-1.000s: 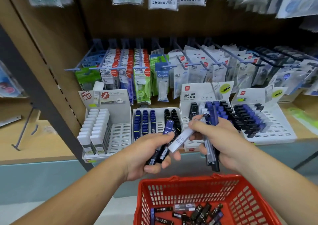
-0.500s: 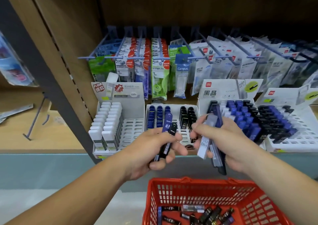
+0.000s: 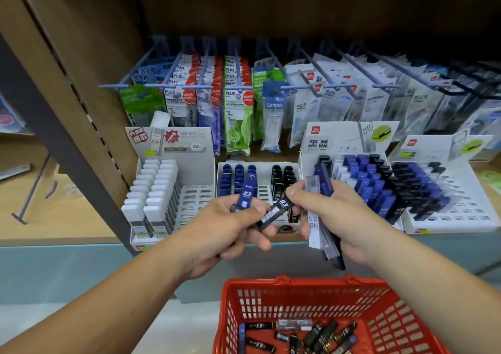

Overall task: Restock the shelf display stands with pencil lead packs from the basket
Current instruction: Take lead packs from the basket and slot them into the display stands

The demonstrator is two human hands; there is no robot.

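While the red basket (image 3: pixel 306 286) stands nearest to me, low before my body, with loose lead packs (image 3: pixel 320 332) lying flat on its floor, both my hands are above its far rim. My left hand (image 3: pixel 222 237) has its fingers curled round a blue pack (image 3: pixel 245 195) marked 0.3, which stands almost upright, its cap pointing up and away from me. From under my left thumb comes out also a black pack (image 3: pixel 276 210). Its long axis runs slanted, from low left to high right, and its upper end touches the fingertips of my right hand (image 3: pixel 341 218). Whether these fingertips really pinch it, I cannot tell. The right hand is closed round a bundle (image 3: pixel 321 218) of several packs, a clear one marked HB 0.5 in front and blue ones behind, held nearly vertical.

Just behind my hands, on the shelf, is the middle stand (image 3: pixel 260 191), with blue rows at its left, black rows at its right and free slots in front. It lies straight ahead of the left hand, the nearer one, so I judge the blue pack needs only to go forward and down, kept on end. Beside it, behind my right hand, is the HB stand (image 3: pixel 349 142). Further back, hanging packets (image 3: pixel 238 104) fill the hooks.
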